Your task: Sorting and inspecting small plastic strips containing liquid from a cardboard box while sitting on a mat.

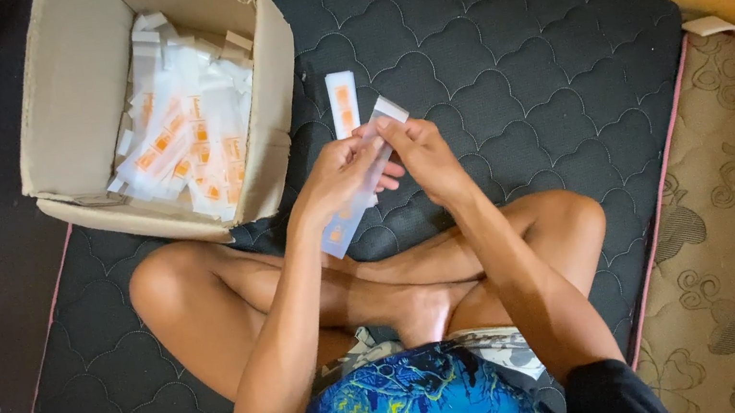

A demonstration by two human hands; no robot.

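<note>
A cardboard box (79,94) of white packets sits left. The left hand (339,177) and right hand (423,154), fingers closed, pinch a long clear sleeve (357,203) above the crossed legs; light, floppy, likely slippery, best gripped at its edges.

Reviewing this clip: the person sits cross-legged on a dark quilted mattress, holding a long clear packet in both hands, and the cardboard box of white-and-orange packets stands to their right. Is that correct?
Not quite. In the head view the cardboard box stands to the person's left, not right. The rest holds: left hand and right hand both hold the long clear packet above the dark quilted mattress.
</note>
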